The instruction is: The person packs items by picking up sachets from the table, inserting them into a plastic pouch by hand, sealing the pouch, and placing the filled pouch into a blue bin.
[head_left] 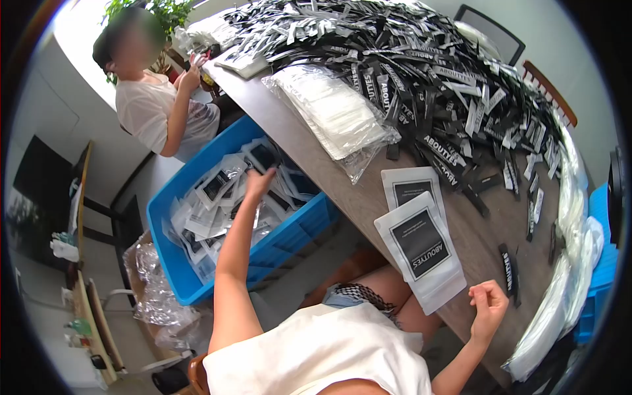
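My left hand (pixel 261 181) reaches into the blue bin (pixel 263 263). Its fingers close on the near edge of a clear-and-black pouch (pixel 263 155), partly hidden by the hand. Many similar pouches lie loose in the bin. By the table's near edge, my right hand (pixel 488 304) is curled, with nothing visible in it. Just left of that hand lies a white pouch with a black printed panel (pixel 421 243), its lower end jutting past the edge. A second pouch (pixel 409 179) lies partly beneath it.
A large heap of black and white printed strips (pixel 421 72) covers the far table. A stack of white pouches in clear plastic (pixel 329 112) lies before it. Another person (pixel 164 112) sits beyond the bin. Crumpled clear plastic (pixel 158 283) lies beside the bin.
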The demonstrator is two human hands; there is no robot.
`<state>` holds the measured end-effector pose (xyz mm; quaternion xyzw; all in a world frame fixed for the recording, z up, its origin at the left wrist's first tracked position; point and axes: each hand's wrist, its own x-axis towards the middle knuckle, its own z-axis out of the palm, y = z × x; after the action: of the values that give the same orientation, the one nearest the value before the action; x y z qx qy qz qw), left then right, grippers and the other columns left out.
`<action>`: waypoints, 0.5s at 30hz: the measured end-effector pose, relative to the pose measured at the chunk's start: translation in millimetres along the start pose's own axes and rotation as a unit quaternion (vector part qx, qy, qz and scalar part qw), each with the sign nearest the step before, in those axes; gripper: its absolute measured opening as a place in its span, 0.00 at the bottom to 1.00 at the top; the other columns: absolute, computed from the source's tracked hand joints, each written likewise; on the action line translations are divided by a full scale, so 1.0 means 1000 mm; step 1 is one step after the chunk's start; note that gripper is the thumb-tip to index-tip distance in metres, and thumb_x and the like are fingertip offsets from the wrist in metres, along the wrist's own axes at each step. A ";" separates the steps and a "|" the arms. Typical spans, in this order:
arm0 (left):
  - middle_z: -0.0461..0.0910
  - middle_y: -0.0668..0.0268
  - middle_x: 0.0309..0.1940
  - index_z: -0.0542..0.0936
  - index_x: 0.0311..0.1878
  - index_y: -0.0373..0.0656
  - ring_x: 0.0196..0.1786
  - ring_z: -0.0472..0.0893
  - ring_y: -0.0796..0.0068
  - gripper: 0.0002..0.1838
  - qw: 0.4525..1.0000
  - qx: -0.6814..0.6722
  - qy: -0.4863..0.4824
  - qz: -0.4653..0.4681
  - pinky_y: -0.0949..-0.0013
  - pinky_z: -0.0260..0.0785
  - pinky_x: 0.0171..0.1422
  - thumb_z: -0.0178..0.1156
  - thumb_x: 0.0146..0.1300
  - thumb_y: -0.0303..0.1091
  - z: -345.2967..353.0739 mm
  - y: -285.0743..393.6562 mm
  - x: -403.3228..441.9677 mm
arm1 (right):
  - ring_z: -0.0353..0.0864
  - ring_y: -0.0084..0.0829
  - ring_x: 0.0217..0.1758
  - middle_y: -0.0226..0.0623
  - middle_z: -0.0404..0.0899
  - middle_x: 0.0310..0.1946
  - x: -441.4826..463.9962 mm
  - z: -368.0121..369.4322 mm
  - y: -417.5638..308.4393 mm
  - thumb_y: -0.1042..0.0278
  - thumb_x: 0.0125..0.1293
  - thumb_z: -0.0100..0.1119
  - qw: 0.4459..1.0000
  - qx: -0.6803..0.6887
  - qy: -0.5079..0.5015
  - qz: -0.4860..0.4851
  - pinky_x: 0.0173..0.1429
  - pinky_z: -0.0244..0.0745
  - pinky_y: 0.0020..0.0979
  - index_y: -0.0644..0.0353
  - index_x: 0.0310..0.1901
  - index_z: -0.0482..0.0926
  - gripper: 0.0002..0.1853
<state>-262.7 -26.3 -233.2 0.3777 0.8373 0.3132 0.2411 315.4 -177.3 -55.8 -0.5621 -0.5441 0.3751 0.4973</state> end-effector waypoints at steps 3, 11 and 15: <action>0.65 0.41 0.64 0.67 0.62 0.30 0.65 0.68 0.48 0.40 0.942 0.042 0.330 0.045 0.54 0.60 0.67 0.63 0.56 0.53 -0.027 -0.013 0.007 | 0.68 0.15 0.23 0.30 0.74 0.24 0.002 0.004 -0.003 0.73 0.62 0.61 1.000 -0.013 -0.008 -0.011 0.28 0.61 0.18 0.66 0.26 0.75 0.09; 0.56 0.54 0.71 0.61 0.71 0.55 0.72 0.50 0.34 0.38 0.956 0.284 0.012 0.078 0.24 0.46 0.64 0.56 0.58 0.58 0.065 0.053 0.008 | 0.68 0.15 0.23 0.29 0.74 0.24 0.005 0.008 -0.005 0.73 0.62 0.62 1.000 -0.019 0.008 0.000 0.27 0.61 0.18 0.66 0.26 0.76 0.09; 0.52 0.58 0.73 0.59 0.72 0.53 0.74 0.49 0.43 0.39 0.975 0.196 -0.101 0.035 0.27 0.45 0.67 0.53 0.60 0.59 0.108 0.054 -0.007 | 0.69 0.15 0.23 0.30 0.74 0.24 0.004 0.006 -0.003 0.73 0.62 0.62 1.000 -0.013 0.010 0.013 0.28 0.62 0.18 0.66 0.26 0.76 0.09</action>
<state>-163.3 32.9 -268.2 0.4767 0.8397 0.1116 0.2348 309.5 -172.6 -53.2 -0.5794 -0.5360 0.3691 0.4907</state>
